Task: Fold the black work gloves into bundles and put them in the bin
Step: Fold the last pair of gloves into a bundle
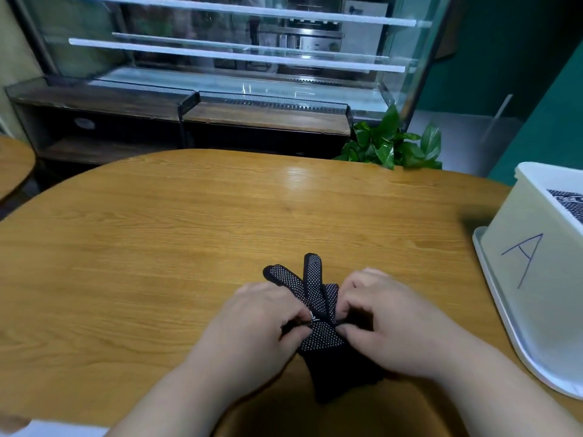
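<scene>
One dotted glove [318,310] is pinched by left hand [262,323] and right hand [391,320] on the counter [157,247], unfolded; apparently one bundle [566,201] already lies in the bin [536,257].

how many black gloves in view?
2. One glove on the table, pinched by left hand and right hand; a second glove inside the white bin. Others may be hidden beneath or inside.

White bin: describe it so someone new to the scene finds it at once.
Start at the round wooden table. At its right edge stands the white bin on a white tray. Only it bears a blue letter A.
</scene>
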Tool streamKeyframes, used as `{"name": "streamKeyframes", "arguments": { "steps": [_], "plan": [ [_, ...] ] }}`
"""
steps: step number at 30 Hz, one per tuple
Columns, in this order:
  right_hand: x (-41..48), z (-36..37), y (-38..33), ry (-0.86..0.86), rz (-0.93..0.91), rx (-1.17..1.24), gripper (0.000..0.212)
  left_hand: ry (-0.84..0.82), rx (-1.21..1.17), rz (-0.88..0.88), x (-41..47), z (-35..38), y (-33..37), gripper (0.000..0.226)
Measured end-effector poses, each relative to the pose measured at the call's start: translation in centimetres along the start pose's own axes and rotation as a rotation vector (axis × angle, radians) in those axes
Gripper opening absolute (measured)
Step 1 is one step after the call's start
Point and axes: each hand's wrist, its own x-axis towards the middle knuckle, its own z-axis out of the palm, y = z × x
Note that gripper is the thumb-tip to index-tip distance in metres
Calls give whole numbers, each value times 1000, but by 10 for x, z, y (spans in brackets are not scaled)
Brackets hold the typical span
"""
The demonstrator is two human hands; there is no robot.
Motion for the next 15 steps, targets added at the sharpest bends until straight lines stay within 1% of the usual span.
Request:
{"name": "streamKeyframes", "arguments": {
  "steps": [3,5,7,9,10,12,15],
  "plan": [
    [0,-5,-2,15,-34,4,22,31,0,33,-1,-1,-3,19],
    [5,-8,-2,61,-10,79,23,88,-86,-4,-1,-2,-5,19],
    [13,-10,-2,164,112,175,23,163,-202,-143,0,-6,-5,16],
    [27,-12,-2,243,290,205,25,195,-229,-318,4,-9,-7,8],
    [35,-13,-3,221,383,175,28,206,-203,-390,8,-10,-9,9],
    [54,-14,-4,90,515,100,37,218,-156,-510,15,-12,-14,10],
    [77,-11,-5,-67,605,123,47,111,-107,-647,26,-13,-21,16]
  ]
}}
